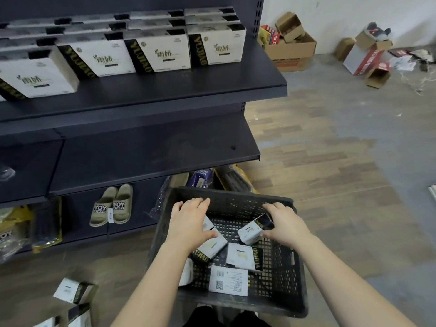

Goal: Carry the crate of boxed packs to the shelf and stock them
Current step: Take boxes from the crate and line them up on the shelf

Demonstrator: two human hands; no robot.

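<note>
A black perforated crate [280, 300] sits low in front of me with several white and black boxed packs loose inside. My left hand [188, 220] reaches into it and lies over one pack [215, 246], thumb against its edge. My right hand [285, 223] grips a tilted pack [251, 232] near the crate's right side. More packs lie flat on the crate floor, one label side up [228, 280]. The dark shelf [165, 90] above holds rows of the same packs [162, 53] standing upright.
A bare lower shelf board [153, 156] sits under the stocked one. Beige slippers [112, 204] and bagged goods fill the bottom level. Loose packs [74, 290] lie on the floor at left. Cardboard boxes [290, 48] and litter lie on the floor at back right.
</note>
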